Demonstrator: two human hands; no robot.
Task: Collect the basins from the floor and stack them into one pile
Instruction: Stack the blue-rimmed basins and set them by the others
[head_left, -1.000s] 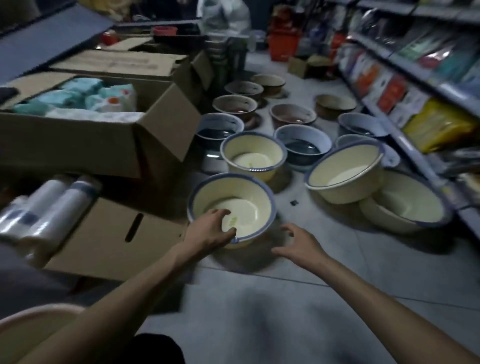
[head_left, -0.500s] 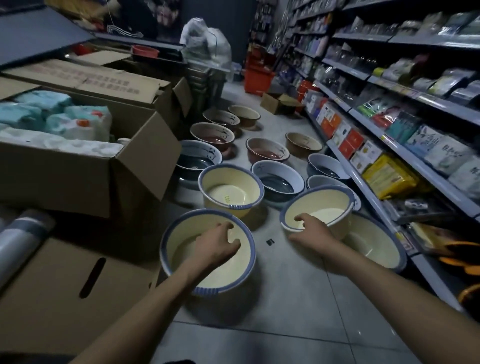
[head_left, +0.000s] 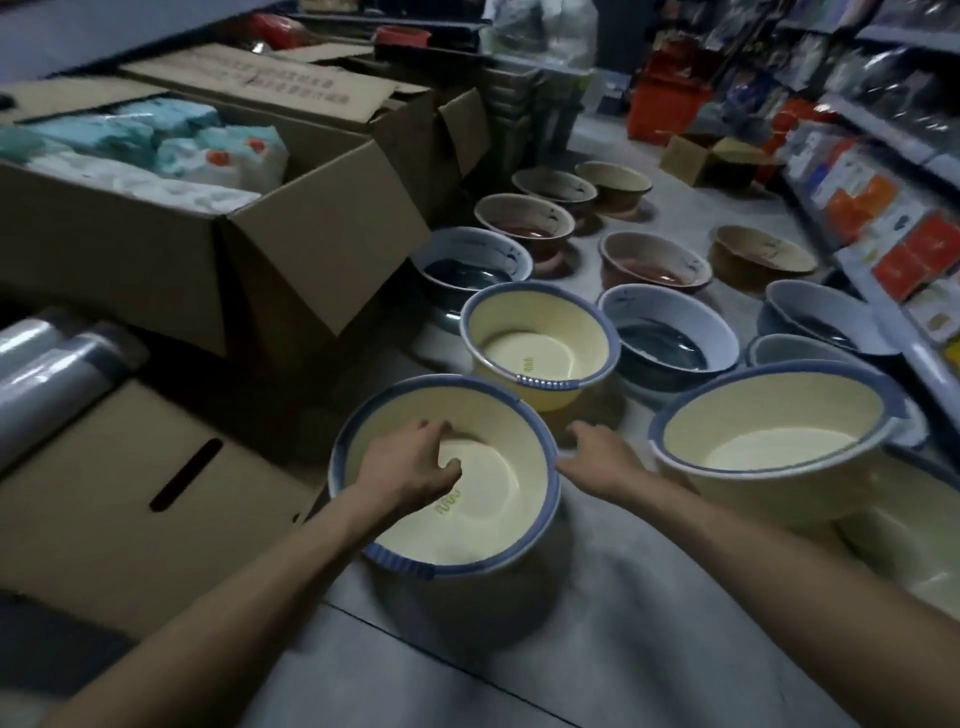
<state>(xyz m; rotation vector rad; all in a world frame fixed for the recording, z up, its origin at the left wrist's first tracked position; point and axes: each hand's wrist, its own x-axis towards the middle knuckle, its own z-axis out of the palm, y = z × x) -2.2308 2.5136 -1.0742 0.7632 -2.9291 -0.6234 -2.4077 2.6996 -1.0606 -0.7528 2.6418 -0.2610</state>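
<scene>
Curled over the near basin's (head_left: 488, 499) left rim, the left hand (head_left: 410, 467) grips it, fingers inside, forearm reaching in from lower left. Boxes (head_left: 291, 249) crowd its left, a second basin (head_left: 540, 353) sits just behind, a third basin (head_left: 769, 447) to the right (more dot the floor (head_left: 519, 675) beyond). The right hand (head_left: 602, 462) hangs loosely spread between near and third basins, fingertips by the near rim.

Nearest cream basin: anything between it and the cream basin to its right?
Only the right hand, hovering over the floor gap between the nearest cream basin and the right cream basin. The left hand is inside the nearest one.
</scene>
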